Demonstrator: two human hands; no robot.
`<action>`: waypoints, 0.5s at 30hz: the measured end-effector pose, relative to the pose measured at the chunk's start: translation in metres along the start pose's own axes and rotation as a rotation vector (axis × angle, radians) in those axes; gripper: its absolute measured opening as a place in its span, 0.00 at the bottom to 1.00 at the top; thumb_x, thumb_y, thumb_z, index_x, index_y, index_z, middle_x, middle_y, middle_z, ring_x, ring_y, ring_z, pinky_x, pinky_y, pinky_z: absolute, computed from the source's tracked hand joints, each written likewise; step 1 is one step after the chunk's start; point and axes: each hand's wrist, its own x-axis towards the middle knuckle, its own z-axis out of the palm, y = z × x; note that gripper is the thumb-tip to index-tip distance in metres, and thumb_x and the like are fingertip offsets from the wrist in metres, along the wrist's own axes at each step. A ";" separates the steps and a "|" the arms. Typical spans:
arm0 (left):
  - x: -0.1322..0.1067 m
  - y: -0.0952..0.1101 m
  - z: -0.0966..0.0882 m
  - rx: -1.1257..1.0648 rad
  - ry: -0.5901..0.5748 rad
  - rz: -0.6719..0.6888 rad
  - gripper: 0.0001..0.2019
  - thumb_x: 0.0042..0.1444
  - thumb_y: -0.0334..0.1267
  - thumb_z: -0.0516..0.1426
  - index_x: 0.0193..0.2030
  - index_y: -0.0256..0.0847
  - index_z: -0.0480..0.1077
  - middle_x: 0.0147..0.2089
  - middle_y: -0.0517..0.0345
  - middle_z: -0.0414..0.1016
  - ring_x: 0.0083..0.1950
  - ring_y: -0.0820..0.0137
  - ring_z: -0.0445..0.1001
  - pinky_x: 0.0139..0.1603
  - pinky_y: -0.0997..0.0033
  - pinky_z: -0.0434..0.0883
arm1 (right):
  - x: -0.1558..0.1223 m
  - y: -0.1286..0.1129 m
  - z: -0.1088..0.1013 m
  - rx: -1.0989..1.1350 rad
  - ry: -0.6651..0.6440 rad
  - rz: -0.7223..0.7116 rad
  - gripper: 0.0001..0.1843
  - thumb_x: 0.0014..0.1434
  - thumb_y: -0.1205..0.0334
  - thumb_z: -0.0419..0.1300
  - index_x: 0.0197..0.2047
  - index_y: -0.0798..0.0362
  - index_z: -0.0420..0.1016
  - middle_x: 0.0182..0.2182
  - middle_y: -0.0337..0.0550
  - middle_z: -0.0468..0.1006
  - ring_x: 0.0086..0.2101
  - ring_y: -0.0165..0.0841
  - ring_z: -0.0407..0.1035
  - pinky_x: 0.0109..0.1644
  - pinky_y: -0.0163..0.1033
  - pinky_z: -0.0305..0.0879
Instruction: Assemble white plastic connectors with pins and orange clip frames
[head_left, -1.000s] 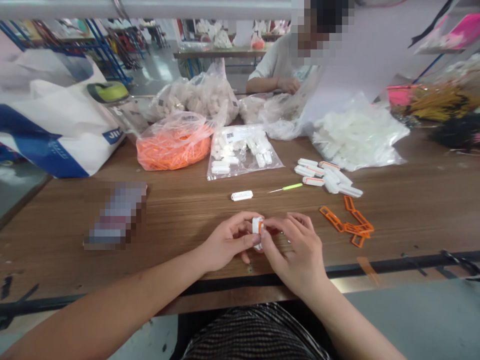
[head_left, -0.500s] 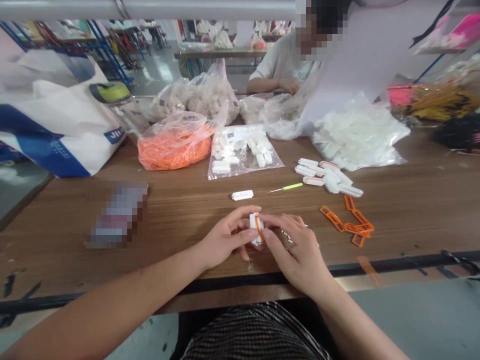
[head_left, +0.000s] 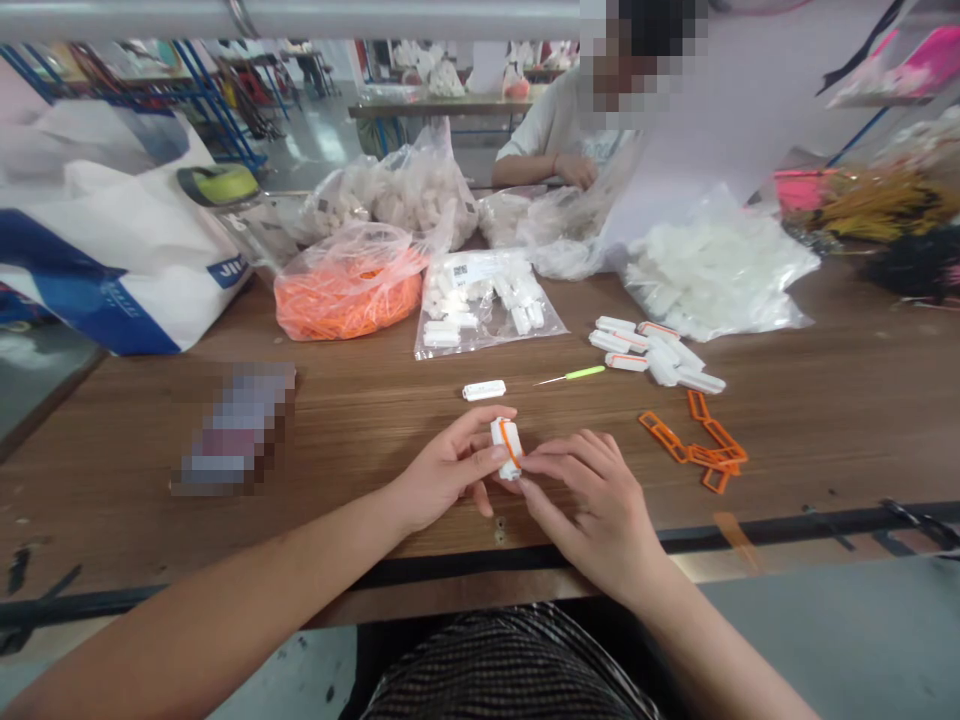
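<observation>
My left hand (head_left: 448,470) grips a small white plastic case (head_left: 504,437) between thumb and fingers, tilted slightly above the table. An orange rectangular frame (head_left: 512,445) runs along the case's side. At its lower right end, my right hand (head_left: 589,490) has the index finger and thumb on the case and frame, the other fingers loosely bent. Another white case (head_left: 484,390) lies just beyond my hands. To its right rests a thin pick with a green handle (head_left: 585,373). Several loose orange frames (head_left: 705,456) lie right of my right hand.
Several white cases, some with orange frames, form a pile (head_left: 660,352) at the right. Behind are a bag of orange frames (head_left: 349,295), a bag of white parts (head_left: 487,300) and a bag of translucent pieces (head_left: 720,270). A phone-like, blurred object (head_left: 240,430) lies left. A co-worker (head_left: 547,140) sits opposite.
The case has shifted slightly left and up and turned, showing more of its face. My right index finger has slid from its upper part to the lower end.
</observation>
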 end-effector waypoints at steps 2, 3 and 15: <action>0.000 0.000 0.000 0.002 0.002 -0.003 0.23 0.59 0.40 0.61 0.60 0.45 0.61 0.40 0.56 0.73 0.37 0.69 0.78 0.22 0.84 0.72 | -0.001 0.000 0.002 -0.012 0.008 -0.009 0.04 0.60 0.67 0.60 0.38 0.49 0.76 0.34 0.40 0.80 0.34 0.35 0.71 0.40 0.45 0.61; 0.000 0.000 0.000 0.004 0.003 -0.004 0.23 0.59 0.39 0.60 0.60 0.45 0.61 0.40 0.55 0.73 0.37 0.69 0.78 0.22 0.84 0.72 | -0.001 0.001 0.003 -0.012 0.004 -0.007 0.05 0.60 0.67 0.60 0.38 0.49 0.76 0.34 0.40 0.80 0.34 0.35 0.71 0.40 0.45 0.61; -0.001 -0.002 0.000 0.044 0.018 -0.013 0.24 0.58 0.40 0.61 0.60 0.44 0.61 0.40 0.56 0.73 0.37 0.67 0.78 0.22 0.82 0.71 | 0.001 0.001 -0.003 0.004 -0.045 -0.002 0.05 0.62 0.66 0.59 0.36 0.49 0.77 0.34 0.41 0.79 0.34 0.34 0.71 0.41 0.45 0.61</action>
